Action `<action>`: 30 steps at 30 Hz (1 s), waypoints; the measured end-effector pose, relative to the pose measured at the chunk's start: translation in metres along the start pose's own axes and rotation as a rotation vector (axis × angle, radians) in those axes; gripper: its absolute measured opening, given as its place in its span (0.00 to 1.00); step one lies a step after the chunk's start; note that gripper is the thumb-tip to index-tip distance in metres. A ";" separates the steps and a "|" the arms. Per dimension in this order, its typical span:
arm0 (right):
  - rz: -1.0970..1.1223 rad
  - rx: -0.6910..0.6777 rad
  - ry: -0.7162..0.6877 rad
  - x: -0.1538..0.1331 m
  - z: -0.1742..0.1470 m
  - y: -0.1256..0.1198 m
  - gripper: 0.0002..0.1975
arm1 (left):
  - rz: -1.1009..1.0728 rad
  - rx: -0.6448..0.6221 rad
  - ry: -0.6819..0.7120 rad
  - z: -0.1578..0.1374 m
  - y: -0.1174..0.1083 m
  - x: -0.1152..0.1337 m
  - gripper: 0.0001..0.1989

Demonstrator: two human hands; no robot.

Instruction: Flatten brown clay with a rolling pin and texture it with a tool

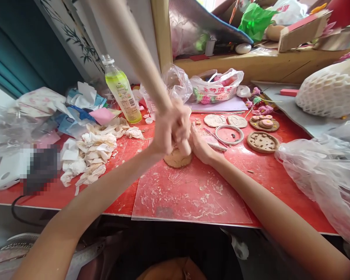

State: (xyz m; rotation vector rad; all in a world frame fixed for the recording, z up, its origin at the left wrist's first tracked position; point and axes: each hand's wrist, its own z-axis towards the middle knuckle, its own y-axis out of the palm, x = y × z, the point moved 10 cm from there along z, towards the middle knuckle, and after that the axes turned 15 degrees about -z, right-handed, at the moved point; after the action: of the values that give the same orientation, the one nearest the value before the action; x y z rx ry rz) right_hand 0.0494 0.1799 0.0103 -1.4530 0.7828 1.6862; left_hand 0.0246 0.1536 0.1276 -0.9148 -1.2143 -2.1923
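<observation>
My left hand (170,130) is closed round a long pale wooden stick (137,58), which slants down from the top of the view and is slightly blurred. Its lower end comes out below my fist, over a round flat piece of brown clay (177,160). My right hand (200,146) lies on its edge at the clay's right side, fingers stretched out and holding nothing. Part of the clay is hidden behind my hands. Under it lies a clear plastic sheet (192,198), smeared with dried clay bits.
Right of my hands are a ring (229,135), flat clay discs (214,120) and a spotted clay disc (262,142). Crumpled tissues (90,153) and a drink bottle (122,93) stand left. Plastic bags (312,163) lie right; a filled bag (217,87) sits behind on the red table (259,186).
</observation>
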 end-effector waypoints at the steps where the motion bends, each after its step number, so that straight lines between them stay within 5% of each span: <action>1: 0.001 0.010 -0.003 0.001 0.000 -0.001 0.33 | 0.054 0.016 -0.121 -0.006 -0.010 -0.024 0.17; 5: 0.002 0.052 0.004 0.005 0.000 -0.006 0.30 | 0.058 0.115 -0.186 -0.012 -0.039 -0.056 0.16; 13: 0.022 -0.001 0.062 0.006 -0.002 -0.003 0.36 | 0.097 0.014 0.151 0.015 -0.005 0.040 0.14; 15: 0.007 -0.010 0.059 0.003 -0.003 0.000 0.35 | 0.129 -0.012 0.141 0.002 -0.015 0.028 0.14; 18: -0.028 -0.033 0.054 -0.002 -0.004 0.005 0.36 | 0.307 -0.034 -0.186 -0.018 -0.040 -0.031 0.12; 20: -0.052 -0.031 0.065 -0.002 -0.004 0.005 0.36 | 0.330 -0.019 -0.162 -0.021 -0.045 -0.035 0.09; 26: -0.027 -0.030 0.101 0.006 -0.003 0.000 0.35 | 0.303 -0.104 0.227 0.006 0.018 0.062 0.08; 30: 0.009 -0.020 0.104 0.003 -0.004 0.000 0.32 | 0.877 -0.184 0.455 0.036 0.035 0.122 0.28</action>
State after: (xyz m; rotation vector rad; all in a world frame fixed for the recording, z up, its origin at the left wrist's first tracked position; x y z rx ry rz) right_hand 0.0510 0.1772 0.0069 -1.5638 0.8315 1.6398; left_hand -0.0222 0.1572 0.2512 -0.7495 -0.2912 -1.6470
